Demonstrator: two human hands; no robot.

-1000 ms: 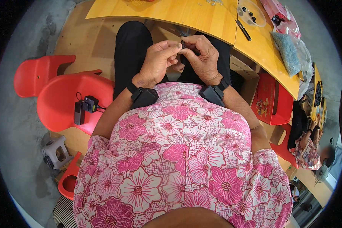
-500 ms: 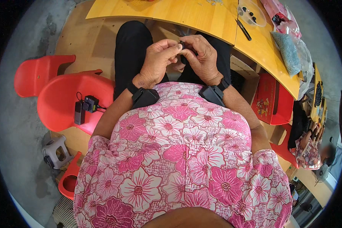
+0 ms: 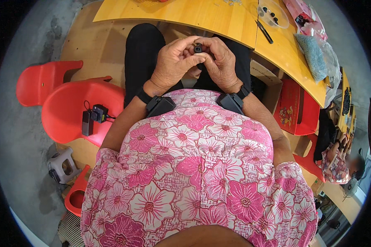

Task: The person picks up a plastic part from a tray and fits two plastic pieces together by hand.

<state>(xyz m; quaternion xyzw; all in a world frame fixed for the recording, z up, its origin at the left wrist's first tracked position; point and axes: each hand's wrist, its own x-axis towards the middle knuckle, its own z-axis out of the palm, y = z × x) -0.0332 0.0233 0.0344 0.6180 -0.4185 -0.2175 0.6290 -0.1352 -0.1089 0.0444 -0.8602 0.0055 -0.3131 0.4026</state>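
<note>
Above my lap, a small black round part (image 3: 198,48) with a hole in its end sits between the fingertips of both hands. My left hand (image 3: 174,61) is closed, its thumb and fingers pressed against the part's left side. From the other side my right hand (image 3: 219,57) grips it, thumb below and index finger curled above. The lower portion of the part is hidden behind my fingers. On the yellow table (image 3: 218,18), similar small black parts (image 3: 272,15) lie in a clear plastic tray (image 3: 283,25), with a black pen-like tool (image 3: 264,32) near it.
A bag of bluish pellets (image 3: 311,55) and a pink bag (image 3: 297,12) lie along the table's right side. A red box (image 3: 294,109) stands below. Red chairs (image 3: 55,109), one bearing black devices (image 3: 95,115), are at left. Another person (image 3: 336,162) sits far right.
The black part has turned so its holed end shows upward. My left thumb and fingers have shifted right and wrapped closer around it; my right hand has barely moved.
</note>
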